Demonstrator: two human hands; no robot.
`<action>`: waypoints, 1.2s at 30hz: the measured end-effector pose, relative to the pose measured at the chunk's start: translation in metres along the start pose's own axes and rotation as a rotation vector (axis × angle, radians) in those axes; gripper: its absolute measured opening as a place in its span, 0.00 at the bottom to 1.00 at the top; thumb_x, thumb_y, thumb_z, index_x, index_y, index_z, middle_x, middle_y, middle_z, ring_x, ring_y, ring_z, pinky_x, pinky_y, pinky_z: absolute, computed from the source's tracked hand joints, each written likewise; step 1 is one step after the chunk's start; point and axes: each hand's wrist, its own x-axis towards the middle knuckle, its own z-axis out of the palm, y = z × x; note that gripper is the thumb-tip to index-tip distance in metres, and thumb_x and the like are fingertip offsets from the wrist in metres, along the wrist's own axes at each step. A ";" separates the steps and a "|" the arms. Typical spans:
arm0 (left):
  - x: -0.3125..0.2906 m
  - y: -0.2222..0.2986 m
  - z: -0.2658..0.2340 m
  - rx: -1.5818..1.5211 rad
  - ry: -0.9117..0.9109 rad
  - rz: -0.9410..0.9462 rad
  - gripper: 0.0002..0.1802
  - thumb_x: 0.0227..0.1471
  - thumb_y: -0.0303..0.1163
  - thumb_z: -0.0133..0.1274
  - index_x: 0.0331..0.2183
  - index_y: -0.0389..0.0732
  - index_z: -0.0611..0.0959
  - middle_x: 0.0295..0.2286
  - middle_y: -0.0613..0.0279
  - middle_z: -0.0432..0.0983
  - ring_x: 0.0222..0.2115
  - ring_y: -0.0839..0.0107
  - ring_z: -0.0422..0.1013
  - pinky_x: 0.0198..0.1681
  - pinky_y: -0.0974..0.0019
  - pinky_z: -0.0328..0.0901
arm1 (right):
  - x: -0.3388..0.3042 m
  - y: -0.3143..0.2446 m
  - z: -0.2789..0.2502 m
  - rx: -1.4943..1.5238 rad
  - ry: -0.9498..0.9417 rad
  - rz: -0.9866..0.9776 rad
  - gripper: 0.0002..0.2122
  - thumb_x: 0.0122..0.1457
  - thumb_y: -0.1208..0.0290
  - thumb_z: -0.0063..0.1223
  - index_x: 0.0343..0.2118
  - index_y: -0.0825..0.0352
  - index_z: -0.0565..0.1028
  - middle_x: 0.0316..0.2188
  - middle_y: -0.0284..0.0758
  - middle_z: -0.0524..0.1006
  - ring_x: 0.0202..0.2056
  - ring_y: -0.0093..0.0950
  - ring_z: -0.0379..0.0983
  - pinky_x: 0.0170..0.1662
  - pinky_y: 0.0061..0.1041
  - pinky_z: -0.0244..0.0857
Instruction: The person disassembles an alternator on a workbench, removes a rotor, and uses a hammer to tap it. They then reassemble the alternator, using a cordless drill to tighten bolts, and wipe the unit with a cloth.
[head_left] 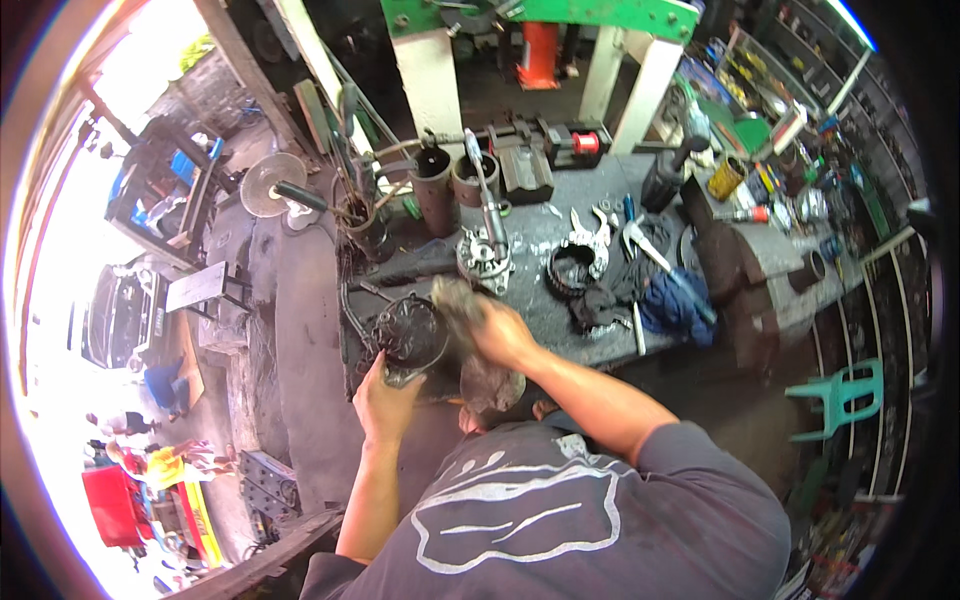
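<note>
My left hand (385,402) grips the near edge of a dark, round, greasy machine housing (410,332) at the bench's near left. A blurred tan-grey wad or brush (455,305) is in my right hand (497,332), close beside the housing's right side; its exact kind is unclear. Beyond it lies a silver, slotted round metal housing (484,262), with a long metal tool (490,215) leaning over it from a can. Farther right are a black ring-shaped part (572,270) and a silver bracket-like casting (592,240).
A hammer (650,246), a blue cloth (676,305) and a dark rag (600,310) lie on the bench at right. Tall cans (434,195) and a vise (525,170) stand along the back. A teal plastic stool (840,402) is at the right. Several people appear far left.
</note>
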 end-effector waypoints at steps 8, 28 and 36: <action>-0.076 -0.030 0.046 -0.327 0.318 -0.018 0.55 0.50 0.19 0.72 0.74 0.40 0.62 0.66 0.46 0.70 0.61 0.53 0.74 0.58 0.52 0.75 | -0.037 0.057 -0.304 0.505 0.372 -0.007 0.25 0.78 0.50 0.52 0.48 0.74 0.83 0.40 0.35 0.85 0.39 0.27 0.80 0.48 0.35 0.75; -0.561 -0.302 0.119 -0.302 -0.743 -1.423 0.50 0.54 0.58 0.72 0.66 0.33 0.78 0.61 0.42 0.79 0.63 0.50 0.75 0.64 0.53 0.70 | -0.114 -0.034 0.017 -0.190 -1.451 -0.285 0.41 0.65 0.49 0.68 0.74 0.65 0.63 0.69 0.55 0.68 0.66 0.52 0.72 0.67 0.43 0.68; -0.521 -0.382 0.039 -0.378 -0.220 -1.405 0.46 0.59 0.57 0.67 0.67 0.36 0.77 0.64 0.43 0.76 0.65 0.49 0.72 0.70 0.53 0.65 | -0.136 -0.185 0.265 -0.474 -1.629 -0.599 0.36 0.66 0.49 0.66 0.71 0.64 0.69 0.66 0.54 0.74 0.67 0.50 0.70 0.70 0.44 0.66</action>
